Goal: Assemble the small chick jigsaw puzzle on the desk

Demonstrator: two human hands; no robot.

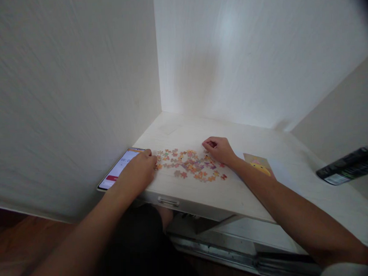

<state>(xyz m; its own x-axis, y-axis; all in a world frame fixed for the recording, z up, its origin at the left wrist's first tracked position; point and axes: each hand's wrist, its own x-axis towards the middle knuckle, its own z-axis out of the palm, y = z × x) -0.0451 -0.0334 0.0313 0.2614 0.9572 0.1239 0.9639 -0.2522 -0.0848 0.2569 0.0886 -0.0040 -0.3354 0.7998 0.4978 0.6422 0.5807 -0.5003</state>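
Several small colourful jigsaw pieces [191,164] lie scattered on a white desk [234,192]. My left hand [139,169] rests at the left edge of the pile, fingers curled, touching the pieces there. My right hand [219,149] sits at the pile's far right side with its fingers bent down onto the pieces. Whether either hand pinches a piece is hidden by the fingers.
A phone [118,169] with a lit timer screen lies left of the pile against the wall. A picture card [259,163] on white paper lies to the right. A dark packet [351,166] is at the far right. A drawer handle [168,201] is on the desk front.
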